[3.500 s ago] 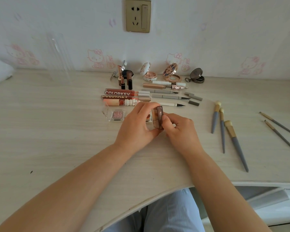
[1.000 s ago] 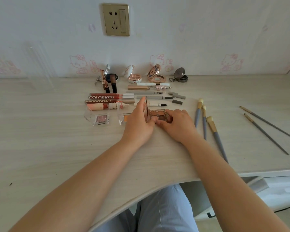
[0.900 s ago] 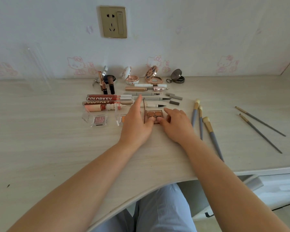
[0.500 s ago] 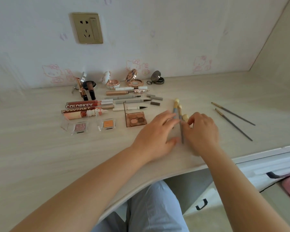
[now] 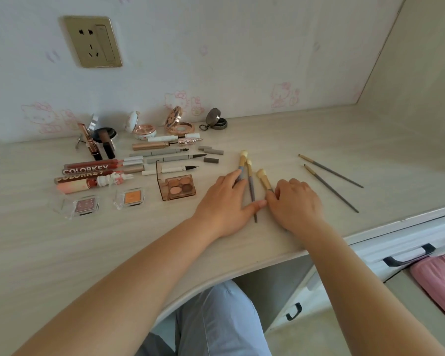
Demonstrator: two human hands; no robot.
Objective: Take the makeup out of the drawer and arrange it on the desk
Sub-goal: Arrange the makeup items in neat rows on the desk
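Pale wood-grain surface (image 5: pixel 62 253) against a wall papered with pink cartoon cats, gold socket plate (image 5: pixel 93 41) above. Item one, your left hand (image 5: pixel 222 205): fingers (image 5: pixel 233 176) straight and together, laid flat over the handle of the leftmost grey brush (image 5: pixel 242 163), thumb reaching toward the middle brush (image 5: pixel 251 187). Item two, your right hand (image 5: pixel 296 204): fingers loosely curled, knuckles up, tips touching the handle of the third brush (image 5: pixel 263 179); whether they pinch it cannot be told. All three brushes lie side by side, yellow tips pointing away from you. Just left of them sits the open four-pan eyeshadow palette (image 5: pixel 177 187), then two single clear-cased shadows (image 5: pixel 84 205), lip glosses, pens and liners in rows, with open compacts (image 5: pixel 176 123) at the wall. Right of your hands, two thin long brushes (image 5: pixel 330 179) lie well apart from the rest. White drawer front (image 5: pixel 406 253) shows below the edge. Risk noted: the handles are round and will likely roll; a sideways push from either palm could send the middle brush toward the near edge or knock the palette out of its row. Straighten them one at a time, with light pressure.
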